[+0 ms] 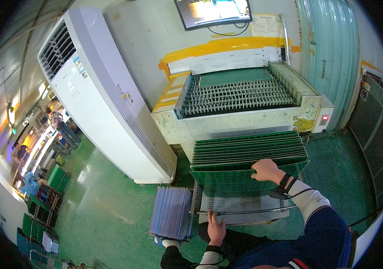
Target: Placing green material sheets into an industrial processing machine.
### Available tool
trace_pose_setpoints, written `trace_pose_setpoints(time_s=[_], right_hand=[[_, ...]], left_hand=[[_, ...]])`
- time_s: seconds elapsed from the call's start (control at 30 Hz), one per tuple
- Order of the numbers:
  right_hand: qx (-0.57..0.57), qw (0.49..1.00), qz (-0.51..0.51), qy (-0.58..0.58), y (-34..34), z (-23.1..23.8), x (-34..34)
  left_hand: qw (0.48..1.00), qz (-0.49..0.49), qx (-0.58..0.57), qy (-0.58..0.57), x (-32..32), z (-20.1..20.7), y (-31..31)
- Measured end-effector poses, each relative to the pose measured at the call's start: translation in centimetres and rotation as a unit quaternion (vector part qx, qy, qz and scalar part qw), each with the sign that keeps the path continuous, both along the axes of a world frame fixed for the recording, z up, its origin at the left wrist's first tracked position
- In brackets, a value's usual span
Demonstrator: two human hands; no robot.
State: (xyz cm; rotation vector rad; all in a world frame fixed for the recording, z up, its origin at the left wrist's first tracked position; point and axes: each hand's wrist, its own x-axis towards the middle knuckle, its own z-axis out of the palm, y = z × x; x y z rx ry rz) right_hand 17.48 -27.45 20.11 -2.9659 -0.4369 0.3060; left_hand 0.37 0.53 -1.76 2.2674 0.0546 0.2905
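Note:
My right hand (pixel 267 171) is closed on the top edge of the front green circuit board (pixel 223 184), which leans toward me. Behind it, several more green boards (pixel 247 148) stand on edge in a row on a low cart. My left hand (pixel 217 228) lies with fingers stretched out against the cart's metal bar (pixel 245 211), holding nothing. Between that bar and the front board, a bare grey cart surface (pixel 240 204) shows. To the left of the cart stands a tight stack of upright bluish-purple panels (pixel 171 213).
Beyond the cart is a conveyor machine (pixel 240 123) with rows of rollers (pixel 234 96) and a green board at its far end. A tall white air conditioner (pixel 110 98) stands left. A screen (pixel 214 12) hangs above. Several people work far left beside racks (pixel 56 179).

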Motion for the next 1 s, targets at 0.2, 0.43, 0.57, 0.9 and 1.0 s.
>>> trace_pose_setpoints(time_s=[0.2, 0.43, 0.57, 0.9, 1.0], right_hand=[[0.004, 1.0, 0.001, -0.014, -0.12, -0.2, -0.08], [0.001, 1.0, 0.004, -0.012, 0.03, -0.09, -0.01], [-0.006, 1.0, 0.004, -0.006, -0.02, -0.05, 0.02], [0.008, 1.0, -0.002, -0.003, -0.09, -0.24, 0.09], [0.005, 1.0, -0.001, -0.006, -0.18, -0.29, 0.11]], left_hand=[[1.0, -0.001, -0.014, 0.01, -0.05, 0.34, -0.11], [1.0, -0.006, 0.015, -0.018, 0.04, -0.14, 0.15], [1.0, -0.007, 0.006, -0.005, 0.0, 0.09, 0.06], [0.999, -0.003, 0.028, -0.034, -0.09, 0.11, -0.02], [0.999, -0.002, 0.027, -0.031, -0.08, 0.23, -0.07]])
